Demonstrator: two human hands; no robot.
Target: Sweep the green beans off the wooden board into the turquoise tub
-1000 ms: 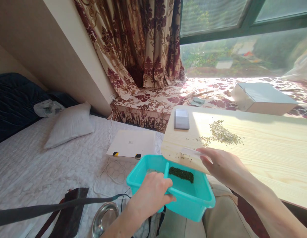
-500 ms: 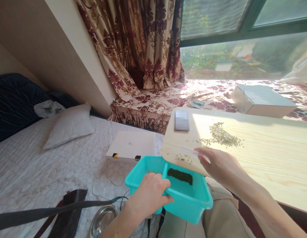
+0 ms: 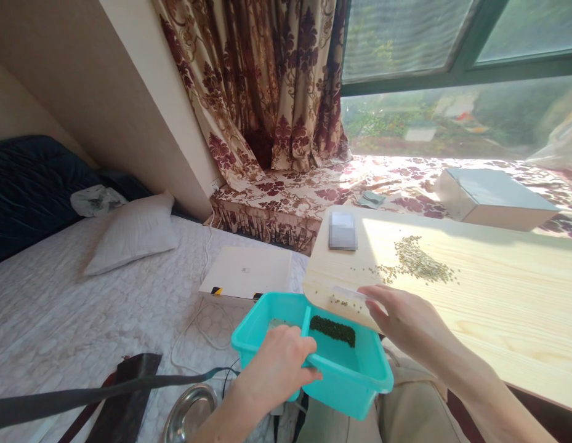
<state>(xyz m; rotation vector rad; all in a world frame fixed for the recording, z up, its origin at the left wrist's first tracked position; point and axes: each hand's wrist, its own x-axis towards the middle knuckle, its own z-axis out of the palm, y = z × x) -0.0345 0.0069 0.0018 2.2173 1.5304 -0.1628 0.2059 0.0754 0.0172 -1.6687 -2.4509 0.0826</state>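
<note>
A pale bed cover (image 3: 45,320) spreads at eight o'clock in the view, quilted in rounded cells. Toward three o'clock lies a smooth tabletop (image 3: 511,289) of light, straight-grained wood with a rounded corner. At six o'clock, partly beneath that corner, sits a glossy turquoise plastic tub (image 3: 341,394), rectangular with soft corners and a rolled rim, split by a divider (image 3: 306,320). The left hand (image 3: 283,357) comes in between six and seven o'clock, back upward, its fingers curled over the near rim at the divider and its thumb against the outside, clamped on the tub. The right hand (image 3: 391,311) reaches from between four and five o'clock, wrist level, pinching a flat, translucent strip (image 3: 348,293) by its end, with the strip pointing toward nine o'clock from the fingertips. Between three and four o'clock, small rounded seeds (image 3: 419,261) scatter over the wood in a loose patch. A compact dark-green heap (image 3: 332,331) lines the far side of the tub's right compartment. Smallest, a few stray seeds (image 3: 345,303) lie just beside the strip.
</note>
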